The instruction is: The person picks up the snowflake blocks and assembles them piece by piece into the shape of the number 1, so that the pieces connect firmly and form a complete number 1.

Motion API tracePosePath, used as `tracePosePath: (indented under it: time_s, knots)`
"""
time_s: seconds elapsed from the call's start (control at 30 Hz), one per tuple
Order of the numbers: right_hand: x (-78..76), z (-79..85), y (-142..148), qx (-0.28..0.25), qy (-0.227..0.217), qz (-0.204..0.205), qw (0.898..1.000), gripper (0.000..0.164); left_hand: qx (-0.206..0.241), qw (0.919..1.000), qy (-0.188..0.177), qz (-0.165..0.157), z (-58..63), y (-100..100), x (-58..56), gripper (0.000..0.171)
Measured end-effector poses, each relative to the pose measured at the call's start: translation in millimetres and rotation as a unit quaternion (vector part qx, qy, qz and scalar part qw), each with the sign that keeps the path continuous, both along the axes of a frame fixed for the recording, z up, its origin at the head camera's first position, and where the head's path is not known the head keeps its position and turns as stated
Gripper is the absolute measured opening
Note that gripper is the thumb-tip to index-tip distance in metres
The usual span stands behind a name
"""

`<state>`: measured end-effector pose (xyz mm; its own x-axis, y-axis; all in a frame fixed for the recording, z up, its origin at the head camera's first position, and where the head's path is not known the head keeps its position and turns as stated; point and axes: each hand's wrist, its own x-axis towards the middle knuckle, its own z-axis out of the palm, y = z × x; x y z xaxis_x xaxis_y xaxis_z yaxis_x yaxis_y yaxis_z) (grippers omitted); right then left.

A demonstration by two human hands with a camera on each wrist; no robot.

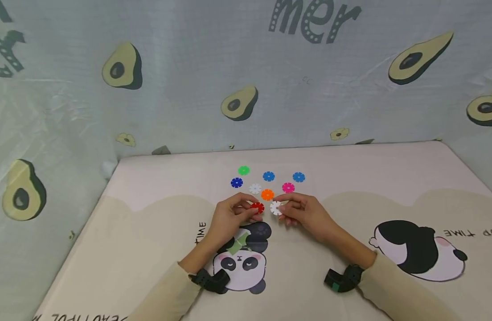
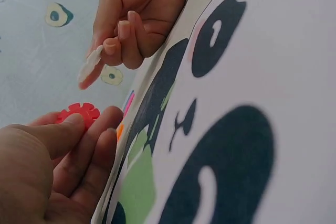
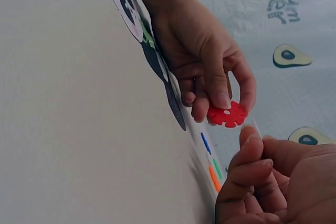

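Between thumb and fingers my left hand (image 1: 235, 213) pinches a red notched plastic disc (image 1: 257, 207), which shows its slotted rim in the left wrist view. Just to its right, my right hand (image 1: 306, 213) holds a white notched disc (image 1: 276, 208) by its edge. In the right wrist view the white disc is nearly edge-on and mostly hidden by the fingers. A small gap separates the two discs, held above the table. Behind them lie an orange disc (image 1: 267, 195), a second white disc (image 1: 255, 188) and a pink disc (image 1: 288, 187).
Farther back on the table are a dark blue disc (image 1: 236, 183), a green disc (image 1: 243, 170) and two lighter blue discs (image 1: 268, 176). The cloth on the table (image 1: 157, 249) carries printed pandas. An avocado-patterned curtain (image 1: 182, 80) hangs along the back edge.
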<state>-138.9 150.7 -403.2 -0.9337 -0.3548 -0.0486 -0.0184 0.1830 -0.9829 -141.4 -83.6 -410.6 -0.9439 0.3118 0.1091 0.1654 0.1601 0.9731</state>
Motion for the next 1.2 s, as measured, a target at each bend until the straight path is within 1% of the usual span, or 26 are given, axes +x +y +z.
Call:
tracePosePath:
  time_s: [0.03, 0.1, 0.27, 0.33, 0.4, 0.57, 0.8, 0.9, 1.03, 1.2]
  knots:
    - [-0.4, 0.5, -0.3, 0.0, 0.0, 0.007, 1.0, 0.03, 0.005, 1.0, -0.001, 0.0, 0.2, -0.1, 0.4, 0.021]
    - [-1.5, 1.0, -0.8, 0.005, 0.003, 0.019, 1.0, 0.031, 0.013, 0.9999, 0.0, -0.011, 0.4, -0.3, 1.5, 0.021]
    - [-2.3, 2.9, -1.0, 0.02, 0.002, 0.017, 1.0, 0.031, 0.008, 0.999, 0.005, -0.044, 20.0, 2.3, 11.5, 0.018]
    - [-2.2, 3.4, -1.1, 0.02, -0.002, 0.014, 1.0, 0.031, 0.006, 0.9987, 0.005, -0.05, 28.2, 3.2, 15.3, 0.017]
    - [-2.3, 3.0, -1.5, 0.017, -0.005, 0.014, 1.0, 0.031, 0.007, 0.9984, 0.007, -0.055, 28.6, 3.1, 15.8, 0.016]
    - [-2.8, 1.4, -2.1, 0.009, -0.009, 0.014, 1.0, 0.031, 0.019, 0.9975, 0.009, -0.067, 25.9, 3.7, 15.3, 0.015]
    - [-2.1, -0.2, -0.5, 0.005, -0.014, 0.011, 1.0, 0.031, 0.044, 0.9966, 0.011, -0.069, 1.1, 3.5, 4.4, 0.014]
    - [-1.1, 0.6, -0.3, 0.001, -0.017, 0.017, 1.0, 0.032, 0.049, 0.9959, 0.016, -0.074, -1.3, 2.9, 4.3, 0.012]
    - [-0.4, 1.0, 0.0, 0.001, -0.015, 0.026, 1.0, 0.032, 0.051, 0.9951, 0.023, -0.082, -1.5, 2.6, 5.5, 0.011]
    - [0.3, -0.8, 1.1, 0.01, -0.012, 0.039, 0.999, 0.032, 0.061, 0.9942, 0.021, -0.086, -2.2, 2.5, 6.8, 0.011]
